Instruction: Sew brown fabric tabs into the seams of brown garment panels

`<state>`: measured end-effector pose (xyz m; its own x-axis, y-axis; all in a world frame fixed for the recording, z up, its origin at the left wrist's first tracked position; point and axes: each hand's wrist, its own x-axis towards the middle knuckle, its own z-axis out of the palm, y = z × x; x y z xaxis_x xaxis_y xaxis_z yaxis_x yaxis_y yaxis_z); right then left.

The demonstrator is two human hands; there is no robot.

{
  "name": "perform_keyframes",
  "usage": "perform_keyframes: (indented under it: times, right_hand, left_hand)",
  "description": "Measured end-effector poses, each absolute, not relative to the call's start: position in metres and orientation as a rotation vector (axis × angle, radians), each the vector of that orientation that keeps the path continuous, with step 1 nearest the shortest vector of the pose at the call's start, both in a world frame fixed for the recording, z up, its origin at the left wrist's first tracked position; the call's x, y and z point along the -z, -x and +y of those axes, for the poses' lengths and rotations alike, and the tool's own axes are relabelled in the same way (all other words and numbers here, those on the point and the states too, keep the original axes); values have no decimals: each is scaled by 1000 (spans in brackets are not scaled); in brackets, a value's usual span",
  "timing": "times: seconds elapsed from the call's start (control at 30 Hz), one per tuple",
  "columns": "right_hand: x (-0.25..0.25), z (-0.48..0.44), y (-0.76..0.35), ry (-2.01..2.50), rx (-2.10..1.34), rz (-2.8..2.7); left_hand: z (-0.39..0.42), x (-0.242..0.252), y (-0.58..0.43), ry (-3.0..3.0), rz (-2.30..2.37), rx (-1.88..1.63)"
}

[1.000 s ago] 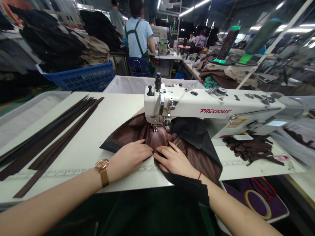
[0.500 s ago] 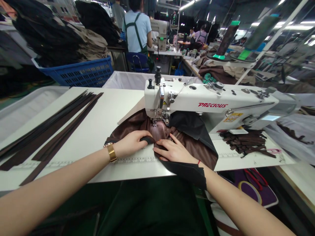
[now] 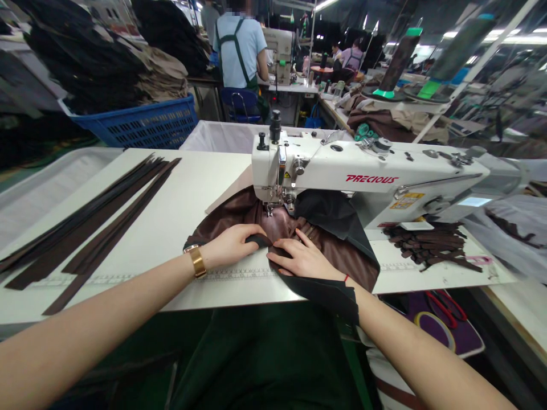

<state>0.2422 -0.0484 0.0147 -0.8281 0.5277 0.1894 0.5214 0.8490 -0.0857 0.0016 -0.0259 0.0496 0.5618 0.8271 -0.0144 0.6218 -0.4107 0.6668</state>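
A white PRECIOUS sewing machine stands on the white table. Shiny brown fabric with a black lining lies under its needle and hangs over the front edge. My left hand, a gold watch on its wrist, curls its fingers around a folded edge of the brown fabric just in front of the presser foot. Fingers spread, my right hand lies flat on the fabric beside it, pressing it down.
Long dark strips lie across the table's left side. Several small brown pieces are piled at the right under the machine arm. A blue crate with stacked cloth stands behind. A person in a light blue shirt sits at a far machine.
My left hand went from flat on the fabric to gripping a folded edge. The fabric's left corner has been drawn in toward the needle. My right hand stayed flat.
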Motion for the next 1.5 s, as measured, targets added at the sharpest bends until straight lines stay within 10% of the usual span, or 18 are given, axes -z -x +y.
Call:
perform_keyframes:
  times: [0.5,1.5]
  right_hand:
    - [-21,-54,-238,973,-182,-2725]
    - [-17,-30,-235,918,-195,-2764]
  left_hand:
    - [-74,-22,-18,-3008,1055,-282]
    - [-58,-17,-14,-2893,1133,-279]
